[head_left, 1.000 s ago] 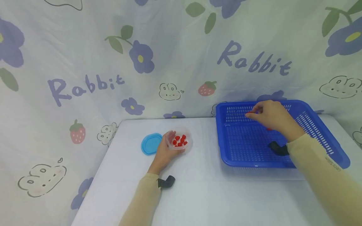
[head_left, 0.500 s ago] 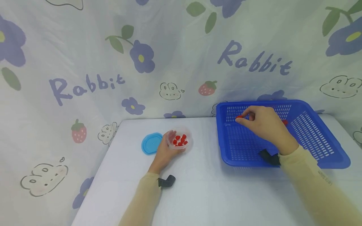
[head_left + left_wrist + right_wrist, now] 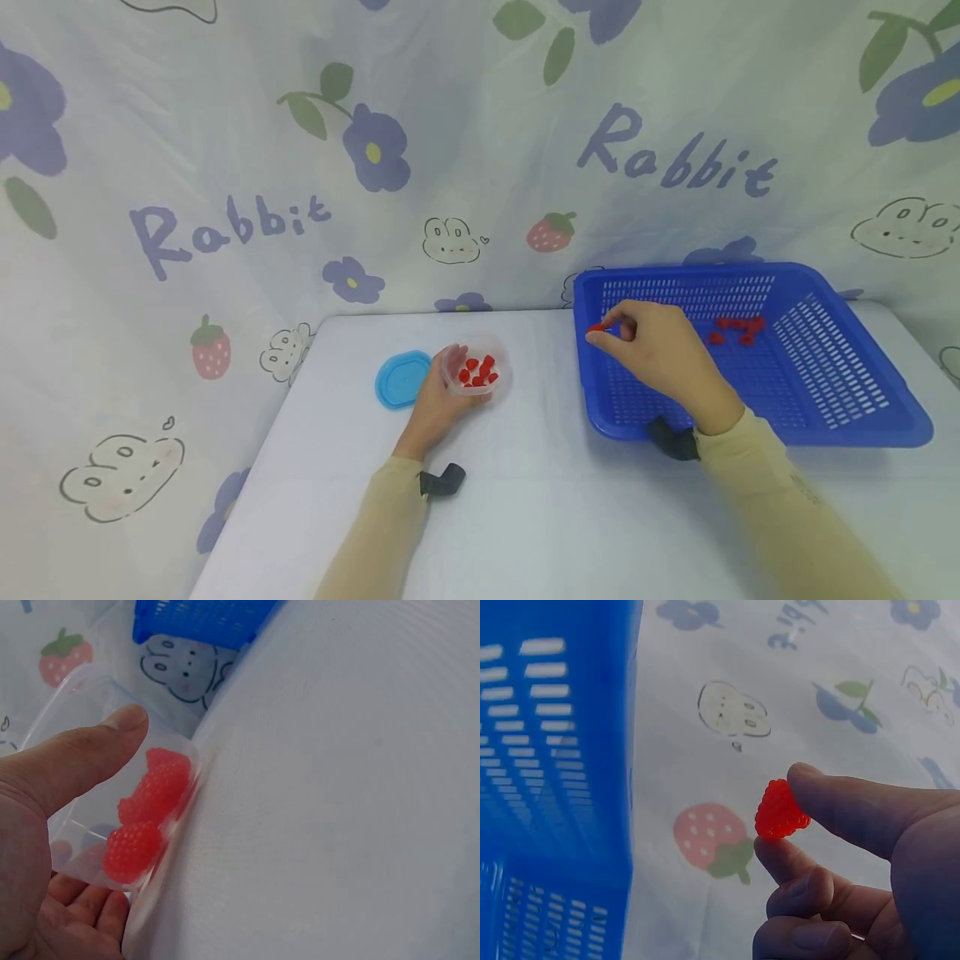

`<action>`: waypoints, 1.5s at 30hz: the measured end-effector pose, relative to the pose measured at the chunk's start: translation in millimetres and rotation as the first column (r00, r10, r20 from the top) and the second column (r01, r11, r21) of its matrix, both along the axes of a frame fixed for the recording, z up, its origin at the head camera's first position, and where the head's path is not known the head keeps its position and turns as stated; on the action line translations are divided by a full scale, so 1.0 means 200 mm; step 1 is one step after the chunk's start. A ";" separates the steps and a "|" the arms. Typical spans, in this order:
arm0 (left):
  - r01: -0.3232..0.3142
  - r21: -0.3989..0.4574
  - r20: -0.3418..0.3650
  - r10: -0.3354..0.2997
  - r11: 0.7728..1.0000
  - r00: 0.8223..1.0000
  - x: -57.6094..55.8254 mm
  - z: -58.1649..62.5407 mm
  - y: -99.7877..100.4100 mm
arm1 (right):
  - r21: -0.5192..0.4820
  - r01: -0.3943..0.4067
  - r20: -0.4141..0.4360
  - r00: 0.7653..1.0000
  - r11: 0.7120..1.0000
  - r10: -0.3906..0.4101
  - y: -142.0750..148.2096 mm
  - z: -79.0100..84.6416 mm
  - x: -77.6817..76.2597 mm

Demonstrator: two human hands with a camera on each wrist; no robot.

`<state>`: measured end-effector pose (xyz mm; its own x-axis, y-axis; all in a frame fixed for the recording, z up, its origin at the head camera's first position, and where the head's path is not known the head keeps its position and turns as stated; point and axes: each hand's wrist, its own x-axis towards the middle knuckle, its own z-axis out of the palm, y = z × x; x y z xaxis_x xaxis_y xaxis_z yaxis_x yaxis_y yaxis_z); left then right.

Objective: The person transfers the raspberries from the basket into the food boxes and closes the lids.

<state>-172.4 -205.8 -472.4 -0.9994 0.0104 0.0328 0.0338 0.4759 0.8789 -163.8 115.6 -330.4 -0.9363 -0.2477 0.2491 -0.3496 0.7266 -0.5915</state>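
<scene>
My left hand (image 3: 438, 408) grips a small clear plastic container (image 3: 501, 358) on the white table, thumb on one side and fingers around the other. Several red raspberries (image 3: 154, 802) lie in the bottom of that container. A raspberry (image 3: 780, 811) is pinched between the thumb and index finger of my right hand (image 3: 663, 354), over the left rim of the blue basket (image 3: 817, 392). More raspberries (image 3: 738, 325) are grouped at the back of the basket floor. The blue lid (image 3: 401, 379) lies flat just left of my left hand.
The perforated basket takes up the right side of the white table (image 3: 540, 500). Behind the table hangs a patterned curtain (image 3: 465, 125) with rabbits, flowers and strawberries. The basket's near wall and left rim stand up from the tabletop.
My right hand has moved left across the basket with the raspberry, from its middle to the left rim, uncovering the raspberries at the back. The left hand and container have stayed put.
</scene>
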 end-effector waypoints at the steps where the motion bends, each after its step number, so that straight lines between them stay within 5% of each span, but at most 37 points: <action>1: 0.000 0.001 0.000 0.000 1.000 1.000 0.00 0.00 0.00 | -0.013 -0.003 -0.001 1.000 1.000 0.003 -0.01 0.00 0.00; 24: -0.004 0.004 -0.001 0.004 1.000 1.000 0.00 0.01 0.00 | -0.138 -0.029 -0.011 1.000 0.990 0.028 -0.33 -0.07 0.05; 45: -0.001 0.008 -0.031 0.002 1.000 1.000 0.00 -0.01 0.01 | -0.169 -0.039 0.156 0.986 0.985 0.066 -0.61 -0.21 0.01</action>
<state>-172.3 -204.8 -473.6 -0.9980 0.0084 0.0634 0.0599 0.4690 0.8812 -162.5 -6.9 -372.3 -0.9541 -0.2658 0.1381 -0.2754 0.5973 -0.7533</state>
